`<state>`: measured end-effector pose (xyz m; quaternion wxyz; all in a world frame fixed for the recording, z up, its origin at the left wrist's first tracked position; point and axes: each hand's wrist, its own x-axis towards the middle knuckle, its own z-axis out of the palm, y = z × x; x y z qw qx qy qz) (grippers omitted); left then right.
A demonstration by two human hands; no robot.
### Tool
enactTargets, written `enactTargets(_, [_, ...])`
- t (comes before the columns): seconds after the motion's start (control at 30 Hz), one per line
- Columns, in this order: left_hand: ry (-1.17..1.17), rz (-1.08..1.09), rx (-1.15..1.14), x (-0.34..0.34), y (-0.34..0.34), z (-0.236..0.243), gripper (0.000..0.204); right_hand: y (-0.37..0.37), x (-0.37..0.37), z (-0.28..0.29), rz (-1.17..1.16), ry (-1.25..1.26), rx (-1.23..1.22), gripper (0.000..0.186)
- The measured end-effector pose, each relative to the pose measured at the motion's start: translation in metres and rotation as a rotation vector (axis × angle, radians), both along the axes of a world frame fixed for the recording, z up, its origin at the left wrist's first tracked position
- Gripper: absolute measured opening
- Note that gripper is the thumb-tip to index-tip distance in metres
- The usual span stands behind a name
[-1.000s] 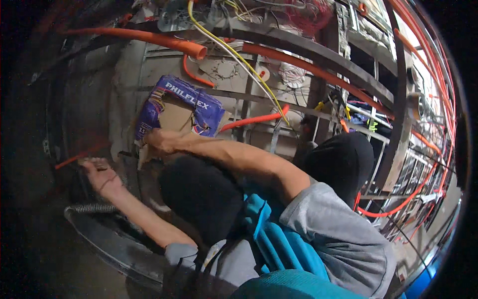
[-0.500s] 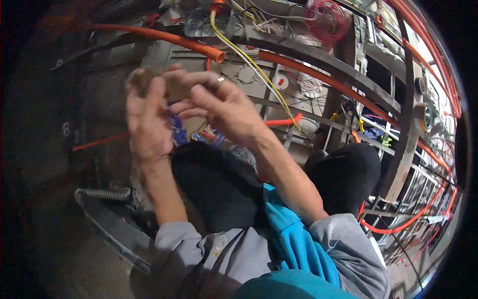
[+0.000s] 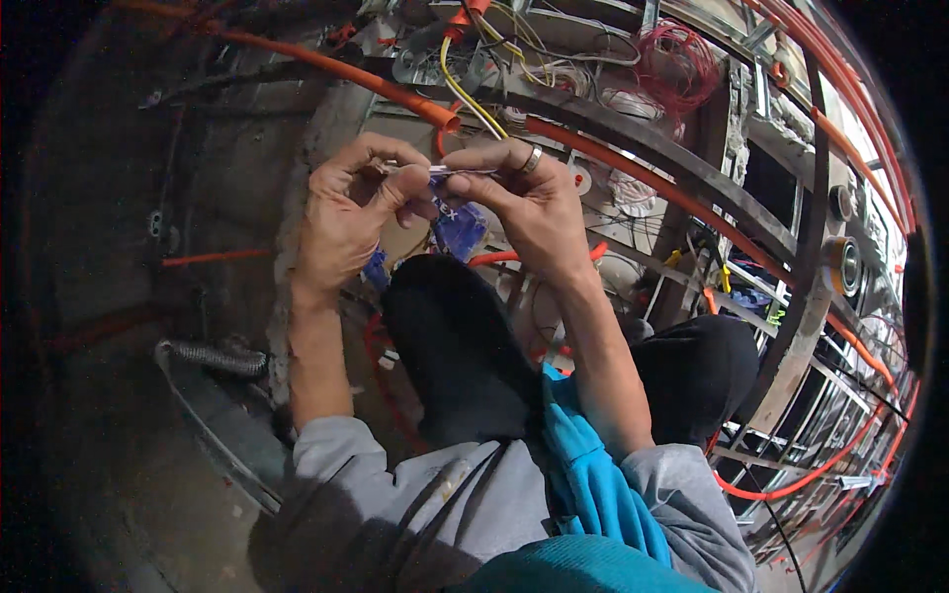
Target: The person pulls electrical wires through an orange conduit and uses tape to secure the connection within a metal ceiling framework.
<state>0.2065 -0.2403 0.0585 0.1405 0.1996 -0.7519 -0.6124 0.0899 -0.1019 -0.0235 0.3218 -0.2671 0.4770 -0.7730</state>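
Bridging both hands, a thin pale strip (image 3: 438, 170) lay with its long axis running roughly nine to three o'clock. The left hand (image 3: 346, 212) pinched its nine-o'clock end, the right hand (image 3: 542, 210) its three-o'clock end, neither clearly nearer. An orange conduit (image 3: 376, 89) ended toward twelve o'clock from the strip.

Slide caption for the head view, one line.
Left hand and right hand pinch a thin pale piece, with an orange pipe and red wire coil beyond.

Orange pipe (image 3: 420, 106) and tape roll (image 3: 844, 267).
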Motion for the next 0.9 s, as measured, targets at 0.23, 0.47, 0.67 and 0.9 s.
enactTargets(0.23, [0.049,0.045,-0.160,-0.004,0.014,-0.009,0.019,0.008,-0.005,-0.003,0.019,-0.088,-0.039,0.013])
enactTargets(0.47, [0.071,0.245,-0.262,-0.016,0.029,-0.018,0.015,0.001,0.003,-0.002,-0.131,-0.185,-0.082,0.014])
enactTargets(0.67, [0.227,0.330,-0.208,-0.029,0.038,-0.027,0.013,0.002,0.003,0.006,-0.131,-0.246,-0.090,0.017])
enactTargets(0.9, [0.176,0.329,-0.166,-0.037,0.049,-0.021,0.021,0.009,-0.005,0.010,-0.245,-0.149,-0.121,0.017])
